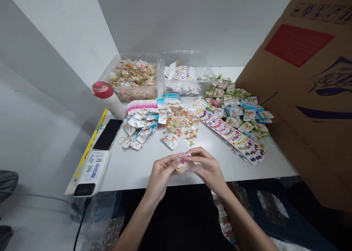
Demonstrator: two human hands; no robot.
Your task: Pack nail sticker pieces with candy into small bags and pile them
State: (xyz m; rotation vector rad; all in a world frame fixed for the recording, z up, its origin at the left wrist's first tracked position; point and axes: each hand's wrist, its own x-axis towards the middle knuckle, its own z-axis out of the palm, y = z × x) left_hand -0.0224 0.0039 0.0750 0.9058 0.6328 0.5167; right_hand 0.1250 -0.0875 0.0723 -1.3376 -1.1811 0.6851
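My left hand (162, 174) and my right hand (206, 167) meet near the front edge of the white table (132, 166). Both pinch a small clear packet with a printed card (183, 163) between their fingertips. Just beyond the hands lies a loose heap of small colourful sweets in clear wrappers (181, 123). To its left sit piles of small printed cards (140, 128) and a pink-edged card stack (141, 106). A long row of sticker sheets (233, 135) runs diagonally on the right, beside a pile of finished packets (239, 104).
A clear tub of colourful sweets (134, 78) and a tub of cards (184, 76) stand at the back. A white bottle with a red cap (108, 98), a black phone (108, 134) and a white device (90, 172) lie left. A big cardboard box (310, 89) walls off the right.
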